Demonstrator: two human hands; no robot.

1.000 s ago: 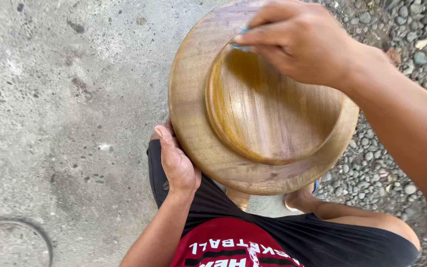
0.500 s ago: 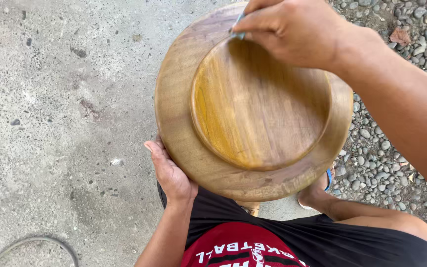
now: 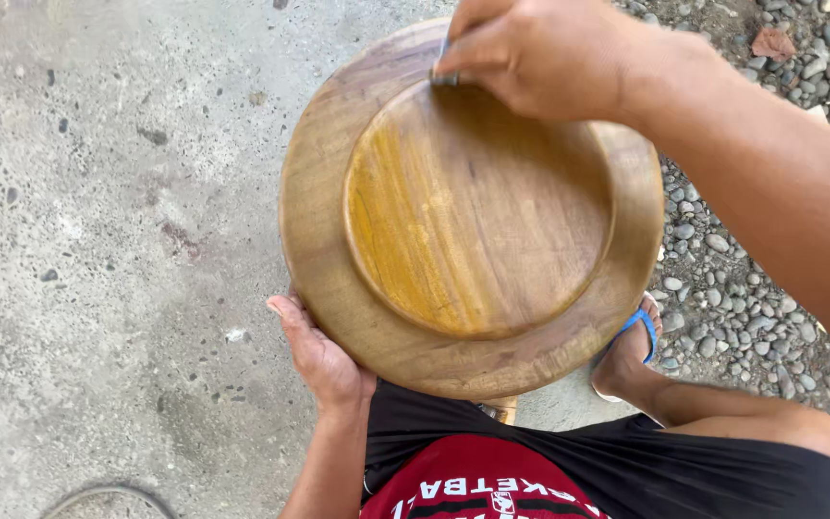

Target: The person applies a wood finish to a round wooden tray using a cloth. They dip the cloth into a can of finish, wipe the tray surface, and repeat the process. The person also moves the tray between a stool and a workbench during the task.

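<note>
**Wooden plate turned flatter to the eye, hand working its far rim**

Since a second ago the plate (image 3: 473, 207) has tipped so its round raised base faces up more squarely, and the right hand (image 3: 540, 53) has drifted from the upper right toward the top edge. The left hand (image 3: 324, 360) has slid a little lower along the rim.

Head view: the plate is propped over the person's lap, above the black shorts (image 3: 626, 471) and red shirt (image 3: 473, 485), well off the concrete (image 3: 98, 240). The left hand cups the plate's lower left rim from beneath, fingers pressed together and thumb along the edge. The right hand sits at the plate's top edge, fingers bunched and pinching a small grey-blue piece (image 3: 442, 72); most of it is hidden, so I cannot tell what it is, perhaps a scrap of abrasive. It touches the step where base meets rim. A yellowish, wetter-looking band runs down the left of the base. A foot in a blue sandal (image 3: 641, 332) rests by the gravel (image 3: 742, 288) at the right.

To my eye, doing this well means keeping the left hand firm so the plate does not rock, pressing evenly, following the curve of the step, and turning the plate rather than stretching the wrist.
</note>
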